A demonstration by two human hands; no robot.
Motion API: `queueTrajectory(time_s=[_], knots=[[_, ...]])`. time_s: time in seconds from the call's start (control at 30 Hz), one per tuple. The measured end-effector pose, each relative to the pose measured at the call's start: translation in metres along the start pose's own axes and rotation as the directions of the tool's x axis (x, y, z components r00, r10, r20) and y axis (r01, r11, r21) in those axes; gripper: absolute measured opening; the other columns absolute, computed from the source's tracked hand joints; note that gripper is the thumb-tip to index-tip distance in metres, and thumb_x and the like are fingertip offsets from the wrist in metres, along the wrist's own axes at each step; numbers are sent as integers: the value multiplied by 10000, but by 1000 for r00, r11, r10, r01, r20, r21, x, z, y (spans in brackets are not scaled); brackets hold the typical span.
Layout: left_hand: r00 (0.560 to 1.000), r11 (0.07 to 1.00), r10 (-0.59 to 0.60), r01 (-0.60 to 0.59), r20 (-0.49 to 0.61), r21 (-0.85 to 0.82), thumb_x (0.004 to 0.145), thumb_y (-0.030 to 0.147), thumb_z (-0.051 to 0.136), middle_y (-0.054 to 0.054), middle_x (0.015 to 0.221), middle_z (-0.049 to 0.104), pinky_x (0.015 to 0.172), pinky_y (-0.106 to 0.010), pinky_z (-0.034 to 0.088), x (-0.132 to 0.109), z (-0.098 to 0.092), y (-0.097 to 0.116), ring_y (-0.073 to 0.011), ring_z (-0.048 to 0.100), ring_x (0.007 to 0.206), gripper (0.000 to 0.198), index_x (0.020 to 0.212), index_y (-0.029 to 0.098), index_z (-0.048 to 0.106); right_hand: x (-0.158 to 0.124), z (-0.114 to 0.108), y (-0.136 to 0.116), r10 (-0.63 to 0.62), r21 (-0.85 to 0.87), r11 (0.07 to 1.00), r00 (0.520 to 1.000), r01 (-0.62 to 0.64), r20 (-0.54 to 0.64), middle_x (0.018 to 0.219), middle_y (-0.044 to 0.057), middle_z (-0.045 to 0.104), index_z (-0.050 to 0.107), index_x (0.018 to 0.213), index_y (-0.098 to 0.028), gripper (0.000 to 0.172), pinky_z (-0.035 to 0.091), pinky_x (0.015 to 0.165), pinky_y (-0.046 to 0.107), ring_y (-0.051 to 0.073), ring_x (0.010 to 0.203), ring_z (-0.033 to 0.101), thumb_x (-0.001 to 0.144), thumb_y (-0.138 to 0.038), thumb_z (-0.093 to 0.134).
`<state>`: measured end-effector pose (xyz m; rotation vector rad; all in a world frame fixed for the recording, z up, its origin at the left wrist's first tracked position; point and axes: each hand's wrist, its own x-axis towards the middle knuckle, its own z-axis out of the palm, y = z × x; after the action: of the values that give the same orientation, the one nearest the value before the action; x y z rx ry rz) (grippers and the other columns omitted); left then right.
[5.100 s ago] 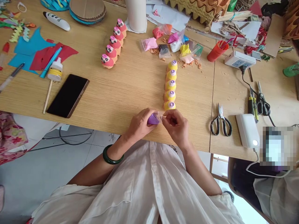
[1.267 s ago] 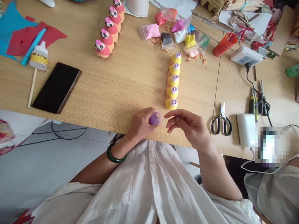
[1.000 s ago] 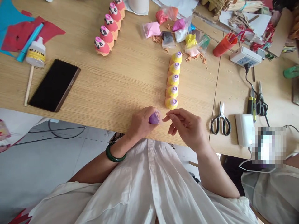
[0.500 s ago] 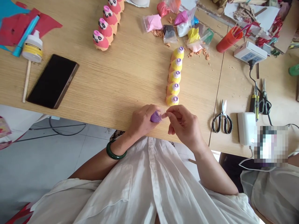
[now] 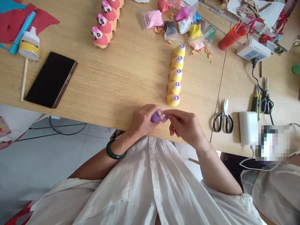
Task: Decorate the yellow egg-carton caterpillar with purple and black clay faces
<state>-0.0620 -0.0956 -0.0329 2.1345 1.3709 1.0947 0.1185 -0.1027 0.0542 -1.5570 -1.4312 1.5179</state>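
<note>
My left hand [image 5: 141, 121] is closed around a small clear bag of purple clay [image 5: 155, 117], at the table's front edge. Right beside the bag's opening, my right hand [image 5: 186, 125] pinches a tiny bit of purple clay [image 5: 166, 116] between thumb and forefinger. Just beyond my hands lies a yellow egg-carton strip [image 5: 175, 75], its bumps topped with pale caps and small purple rings. A second strip, painted red with black-and-white eye shapes and pink tops [image 5: 103, 23], lies farther back to the left.
Several clay bags [image 5: 171, 30] lie at the back. To the right are scissors [image 5: 224, 116], a white adapter [image 5: 247, 128], a power strip [image 5: 253, 51] and a red cup [image 5: 232, 36]. On the left are a phone [image 5: 51, 79] and a glue bottle [image 5: 29, 45]. Another person's sleeve [image 5: 272, 187] shows at right.
My right hand has drawn closer to the bag's mouth, and a bit of purple clay now shows at its fingertips. The left hand keeps its hold; the view has shifted slightly.
</note>
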Motion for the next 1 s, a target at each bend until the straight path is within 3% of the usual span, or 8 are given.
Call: queueTrajectory(time_s=[0.13, 0.4, 0.67, 0.83, 1.0], knots=[[999, 999, -25, 24, 47, 32, 975, 421, 747, -11, 872, 782, 708, -304, 493, -2, 0, -3, -189, 730, 819, 203, 967, 227, 688, 0, 3, 0, -20, -22, 1000, 1000, 20, -23, 634, -32, 636, 782, 980, -161, 211, 386, 443, 220, 62, 433, 565, 962, -292, 619], [999, 999, -31, 31, 10, -6, 995, 440, 731, 2, 824, 764, 683, -296, 474, 0, 0, 1, -170, 717, 777, 246, 908, 220, 666, -2, 1, -5, -54, -123, 991, 997, 48, -49, 764, 6, 735, 736, 954, -171, 197, 416, 476, 232, 62, 451, 593, 1003, -270, 572], [998, 998, -26, 23, 55, 53, 962, 365, 730, -13, 892, 793, 705, -306, 482, -3, 1, -2, -199, 747, 851, 144, 1009, 231, 709, -5, -2, -10, -68, -228, 971, 997, 74, 30, 565, -42, 544, 795, 965, -181, 282, 381, 510, 254, 86, 489, 467, 964, -200, 513], [999, 999, -37, 37, 32, 8, 957, 331, 726, -4, 889, 788, 695, -299, 479, -2, 0, -3, -190, 749, 823, 125, 1018, 224, 705, -6, -1, -9, -81, -174, 981, 996, 88, 44, 703, -2, 638, 791, 1023, -173, 272, 434, 542, 264, 92, 533, 499, 987, -243, 530], [995, 997, -65, 62, 70, 37, 938, 329, 725, -7, 913, 796, 694, -303, 479, -4, 0, -3, -200, 753, 862, 136, 1030, 230, 713, -7, 1, -9, -221, -311, 922, 973, 229, 63, 894, 63, 723, 793, 1133, -171, 374, 448, 588, 267, 110, 627, 542, 993, -159, 447]])
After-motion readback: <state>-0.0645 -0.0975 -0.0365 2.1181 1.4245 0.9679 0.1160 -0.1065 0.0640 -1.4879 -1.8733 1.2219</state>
